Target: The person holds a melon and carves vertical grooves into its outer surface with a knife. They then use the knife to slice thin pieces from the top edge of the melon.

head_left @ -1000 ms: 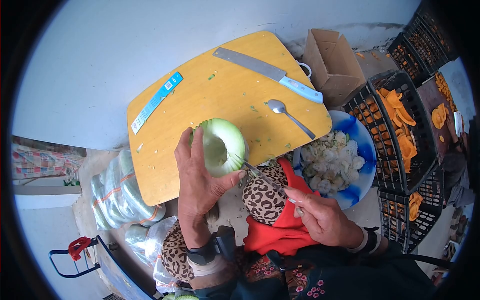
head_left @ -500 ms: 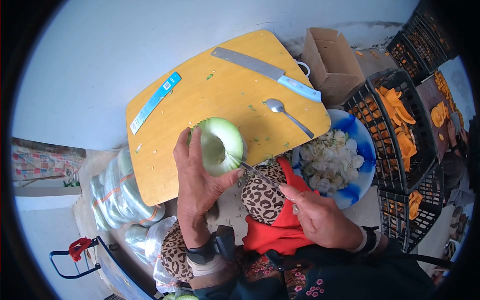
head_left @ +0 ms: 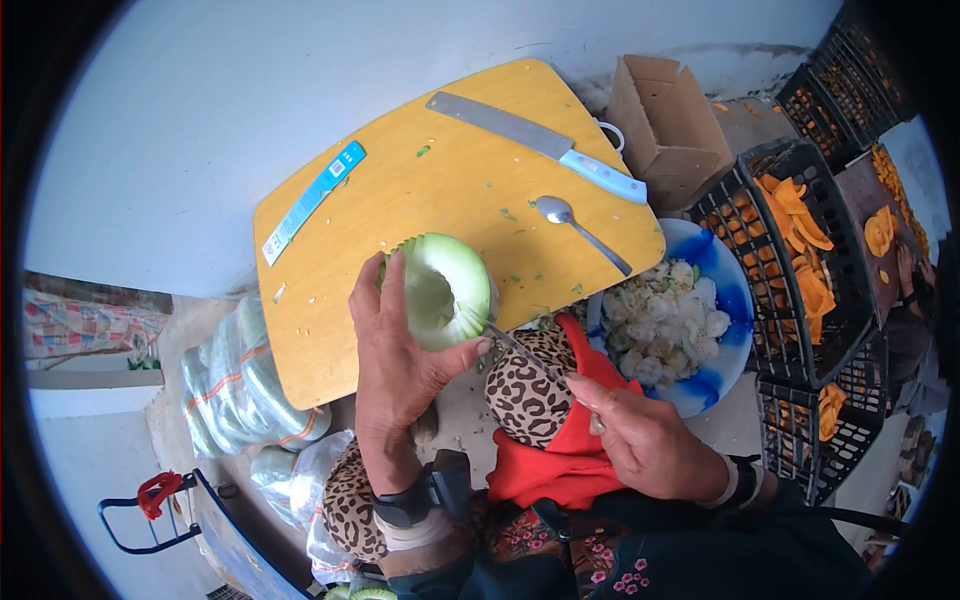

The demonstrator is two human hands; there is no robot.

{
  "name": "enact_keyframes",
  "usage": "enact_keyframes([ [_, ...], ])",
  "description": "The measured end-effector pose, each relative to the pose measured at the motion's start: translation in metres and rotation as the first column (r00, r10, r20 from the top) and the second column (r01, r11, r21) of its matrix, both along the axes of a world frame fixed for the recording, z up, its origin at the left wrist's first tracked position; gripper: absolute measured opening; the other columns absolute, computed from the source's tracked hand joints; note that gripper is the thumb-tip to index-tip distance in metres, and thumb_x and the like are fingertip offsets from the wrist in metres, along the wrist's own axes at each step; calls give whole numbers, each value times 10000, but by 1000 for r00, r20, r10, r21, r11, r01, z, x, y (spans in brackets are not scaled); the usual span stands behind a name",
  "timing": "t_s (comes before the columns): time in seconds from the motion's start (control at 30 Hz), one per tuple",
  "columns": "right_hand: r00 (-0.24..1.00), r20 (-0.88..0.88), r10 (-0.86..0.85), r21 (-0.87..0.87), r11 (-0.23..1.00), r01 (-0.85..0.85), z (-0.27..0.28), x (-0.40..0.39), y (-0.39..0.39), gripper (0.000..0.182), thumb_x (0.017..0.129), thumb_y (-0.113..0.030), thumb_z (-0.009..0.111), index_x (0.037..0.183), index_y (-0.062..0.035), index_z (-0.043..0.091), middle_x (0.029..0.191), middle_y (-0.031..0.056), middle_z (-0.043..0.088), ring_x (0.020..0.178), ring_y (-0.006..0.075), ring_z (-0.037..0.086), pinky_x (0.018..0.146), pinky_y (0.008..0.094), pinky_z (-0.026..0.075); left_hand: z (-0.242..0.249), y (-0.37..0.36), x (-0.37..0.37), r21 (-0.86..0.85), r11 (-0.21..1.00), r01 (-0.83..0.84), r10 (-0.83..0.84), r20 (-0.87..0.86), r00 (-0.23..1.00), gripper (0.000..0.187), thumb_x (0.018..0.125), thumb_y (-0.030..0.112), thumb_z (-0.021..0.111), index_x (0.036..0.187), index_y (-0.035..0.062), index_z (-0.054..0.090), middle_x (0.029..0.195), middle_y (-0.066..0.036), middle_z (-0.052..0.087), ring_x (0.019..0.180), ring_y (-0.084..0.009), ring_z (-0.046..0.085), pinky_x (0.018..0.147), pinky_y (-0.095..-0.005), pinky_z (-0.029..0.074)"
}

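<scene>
A hollowed pale-green gourd (head_left: 468, 272) sits at the near edge of a yellow table (head_left: 390, 195). The left hand (head_left: 393, 352) clamps its left side, thumb nearest; the right hand (head_left: 638, 432), fingers closed around a thin knife (head_left: 526, 353), angles far-left.

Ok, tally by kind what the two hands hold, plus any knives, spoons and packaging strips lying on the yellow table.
Hollowed green gourd, in the left hand: 1
Thin-bladed tool, in the right hand: 1
Large knife, on the yellow table: 1
Spoon, on the table: 1
Blue-and-white strip, on the table: 1
Total: 5
</scene>
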State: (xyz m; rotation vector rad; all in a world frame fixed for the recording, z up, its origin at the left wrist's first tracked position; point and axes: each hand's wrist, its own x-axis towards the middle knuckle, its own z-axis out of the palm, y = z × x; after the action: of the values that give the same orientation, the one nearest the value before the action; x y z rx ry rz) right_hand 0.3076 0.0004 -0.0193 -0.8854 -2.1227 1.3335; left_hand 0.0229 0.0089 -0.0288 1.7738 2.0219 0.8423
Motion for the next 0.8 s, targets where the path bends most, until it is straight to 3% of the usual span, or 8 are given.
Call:
enact_keyframes([
  [0.27,1000,12,1,-16,1000,-1,1,0,2,530,895,133,518,1416,39,486,1108,237,664,895,317,692,791,349,547,-1,0,-1,2,1000,5,-4,-10,1000,1179,580,548,907,1472,-15,381,1480,-310,313,1377,-473,345,1117,-517,364],
  [0.57,1000,-12,4,3,1000,-4,-1,-3,3,537,903,134,506,1430,32,473,1016,186,663,784,231,671,725,329,545,-2,0,-2,5,1000,1,-1,7,1000,1189,577,583,894,1470,-16,386,1480,-315,308,1380,-478,341,1113,-519,367],
  [0.8,994,-106,3,18,1000,-1,-13,-17,11,516,925,120,496,1433,37,467,1009,176,656,787,219,663,736,324,550,-1,0,0,0,1000,-3,3,-20,1000,1182,576,558,903,1471,-17,385,1480,-316,312,1377,-479,346,1112,-515,370],
])
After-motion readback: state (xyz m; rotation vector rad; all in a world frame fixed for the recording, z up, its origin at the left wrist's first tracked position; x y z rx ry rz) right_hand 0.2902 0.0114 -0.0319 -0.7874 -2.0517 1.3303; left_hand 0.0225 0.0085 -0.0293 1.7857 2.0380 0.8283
